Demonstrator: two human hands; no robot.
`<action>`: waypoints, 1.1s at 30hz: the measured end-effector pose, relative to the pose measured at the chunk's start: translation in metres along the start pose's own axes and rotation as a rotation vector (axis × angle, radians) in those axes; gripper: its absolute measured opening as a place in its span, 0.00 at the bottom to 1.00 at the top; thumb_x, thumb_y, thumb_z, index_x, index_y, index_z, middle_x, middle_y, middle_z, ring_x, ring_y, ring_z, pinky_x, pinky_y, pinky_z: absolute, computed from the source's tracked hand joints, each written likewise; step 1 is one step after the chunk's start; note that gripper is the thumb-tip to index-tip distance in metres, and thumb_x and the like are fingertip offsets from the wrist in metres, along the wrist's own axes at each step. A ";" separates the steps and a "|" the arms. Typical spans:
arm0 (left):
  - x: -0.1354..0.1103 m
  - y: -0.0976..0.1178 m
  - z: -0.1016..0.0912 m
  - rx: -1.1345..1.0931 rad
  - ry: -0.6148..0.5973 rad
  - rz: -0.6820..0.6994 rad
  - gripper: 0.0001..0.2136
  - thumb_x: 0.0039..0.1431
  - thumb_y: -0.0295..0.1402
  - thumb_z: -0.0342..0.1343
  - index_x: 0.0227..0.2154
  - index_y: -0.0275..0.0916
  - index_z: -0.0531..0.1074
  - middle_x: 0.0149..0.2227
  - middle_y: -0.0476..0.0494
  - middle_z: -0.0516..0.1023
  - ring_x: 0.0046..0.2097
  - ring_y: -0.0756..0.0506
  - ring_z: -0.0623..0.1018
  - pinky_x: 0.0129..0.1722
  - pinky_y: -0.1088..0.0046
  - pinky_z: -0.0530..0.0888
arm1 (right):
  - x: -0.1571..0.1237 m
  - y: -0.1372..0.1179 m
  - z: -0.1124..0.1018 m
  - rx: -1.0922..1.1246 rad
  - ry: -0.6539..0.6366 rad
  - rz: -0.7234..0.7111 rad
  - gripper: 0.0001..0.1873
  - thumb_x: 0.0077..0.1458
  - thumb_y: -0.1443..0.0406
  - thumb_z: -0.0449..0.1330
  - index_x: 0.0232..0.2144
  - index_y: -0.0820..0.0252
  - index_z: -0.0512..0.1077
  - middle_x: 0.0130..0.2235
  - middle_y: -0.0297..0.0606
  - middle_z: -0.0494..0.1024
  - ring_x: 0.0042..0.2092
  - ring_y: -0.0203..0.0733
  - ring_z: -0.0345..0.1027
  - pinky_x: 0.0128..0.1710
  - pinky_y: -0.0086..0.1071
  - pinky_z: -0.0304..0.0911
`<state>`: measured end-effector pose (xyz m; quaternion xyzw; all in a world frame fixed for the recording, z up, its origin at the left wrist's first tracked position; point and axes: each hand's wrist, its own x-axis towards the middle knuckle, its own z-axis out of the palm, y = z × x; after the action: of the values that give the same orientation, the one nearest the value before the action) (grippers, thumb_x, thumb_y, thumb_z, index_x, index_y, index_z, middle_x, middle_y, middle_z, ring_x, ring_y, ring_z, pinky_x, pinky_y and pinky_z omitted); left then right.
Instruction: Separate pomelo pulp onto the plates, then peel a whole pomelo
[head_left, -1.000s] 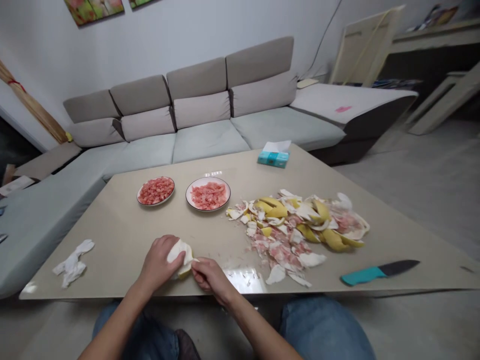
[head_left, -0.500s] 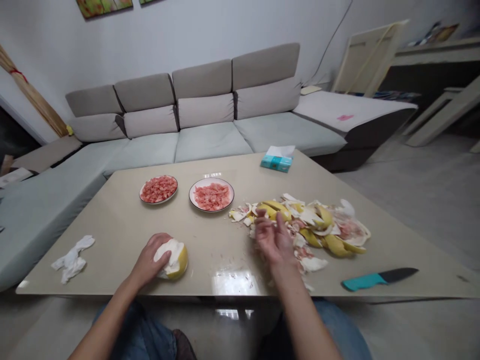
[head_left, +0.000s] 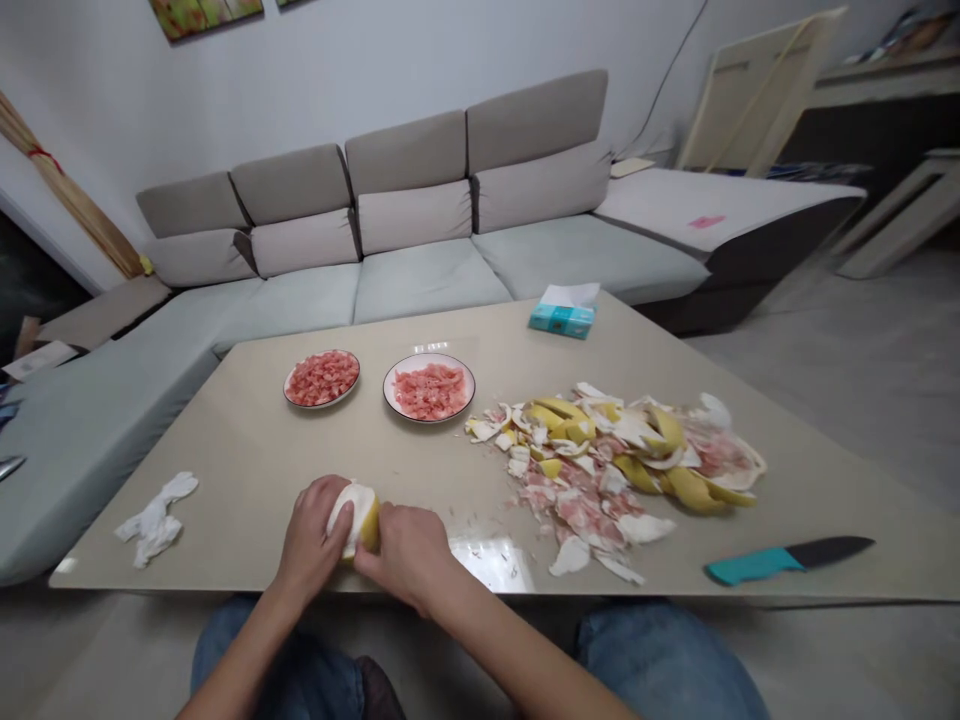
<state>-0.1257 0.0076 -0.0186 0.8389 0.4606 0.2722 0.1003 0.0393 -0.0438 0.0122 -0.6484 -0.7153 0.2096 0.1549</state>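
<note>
A partly peeled pomelo (head_left: 358,510), white pith on its left and yellow rind on its right, rests near the table's front edge. My left hand (head_left: 315,530) is wrapped round its left side, thumb over the pith. On the other side my right hand (head_left: 409,550) grips the rind edge with closed fingers; its fingertips are partly hidden. To the right lies a spread pile of yellow rind, white pith and pink membrane scraps (head_left: 600,440). Behind my hands stand two plates heaped with pink pomelo flesh, a left plate (head_left: 322,380) and a right plate (head_left: 429,390).
A knife (head_left: 787,560) with a turquoise handle lies at the table's front right. A crumpled tissue (head_left: 157,520) is at the left, and a blue tissue pack (head_left: 564,310) sits at the far edge. Behind the table (head_left: 247,470) runs a grey sofa (head_left: 420,280).
My right hand has come from over the peel pile leftward to the pomelo and now grips its rind. My left hand has kept its hold on the fruit.
</note>
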 end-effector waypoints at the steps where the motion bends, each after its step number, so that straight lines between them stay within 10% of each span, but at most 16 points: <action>1: 0.000 -0.001 0.001 0.007 0.002 0.011 0.13 0.64 0.37 0.45 0.47 0.41 0.70 0.47 0.39 0.74 0.51 0.40 0.71 0.52 0.57 0.69 | 0.002 -0.003 -0.003 -0.026 -0.024 -0.009 0.20 0.53 0.56 0.54 0.38 0.65 0.76 0.35 0.51 0.81 0.38 0.55 0.76 0.34 0.37 0.64; 13: 0.003 -0.003 0.007 -0.002 0.055 0.024 0.14 0.62 0.37 0.45 0.44 0.39 0.71 0.44 0.39 0.76 0.47 0.40 0.73 0.49 0.59 0.69 | 0.011 0.015 0.031 0.297 0.102 0.032 0.14 0.47 0.64 0.55 0.33 0.68 0.75 0.35 0.55 0.80 0.39 0.55 0.73 0.39 0.38 0.61; 21: 0.003 -0.017 0.004 -0.060 0.041 0.075 0.14 0.62 0.37 0.45 0.44 0.40 0.72 0.44 0.40 0.77 0.48 0.42 0.74 0.50 0.61 0.70 | 0.025 0.040 0.043 0.940 0.139 -0.007 0.17 0.52 0.64 0.49 0.13 0.57 0.57 0.14 0.28 0.59 0.20 0.34 0.55 0.22 0.26 0.53; 25: -0.002 -0.032 0.004 -0.110 0.034 0.094 0.16 0.63 0.39 0.43 0.45 0.40 0.71 0.46 0.39 0.76 0.50 0.41 0.73 0.51 0.61 0.70 | 0.027 0.080 0.021 1.356 0.268 0.034 0.17 0.56 0.59 0.44 0.16 0.54 0.54 0.14 0.22 0.46 0.15 0.31 0.36 0.13 0.23 0.43; 30: -0.003 -0.040 0.006 -0.155 0.036 0.097 0.16 0.63 0.39 0.44 0.45 0.39 0.71 0.47 0.38 0.75 0.51 0.41 0.73 0.52 0.62 0.70 | 0.010 0.139 -0.039 1.878 0.517 0.001 0.07 0.56 0.60 0.54 0.32 0.55 0.68 0.25 0.29 0.68 0.22 0.31 0.55 0.18 0.20 0.57; 33: -0.001 -0.039 0.007 -0.175 0.029 0.103 0.15 0.64 0.38 0.45 0.46 0.40 0.71 0.47 0.39 0.75 0.51 0.41 0.73 0.52 0.62 0.69 | 0.003 0.132 -0.039 2.016 0.498 0.072 0.08 0.55 0.62 0.58 0.39 0.57 0.71 0.32 0.33 0.75 0.25 0.30 0.60 0.20 0.21 0.61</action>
<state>-0.1506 0.0288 -0.0416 0.8455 0.3926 0.3284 0.1525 0.1722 -0.0273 -0.0200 -0.2640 -0.1363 0.5750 0.7623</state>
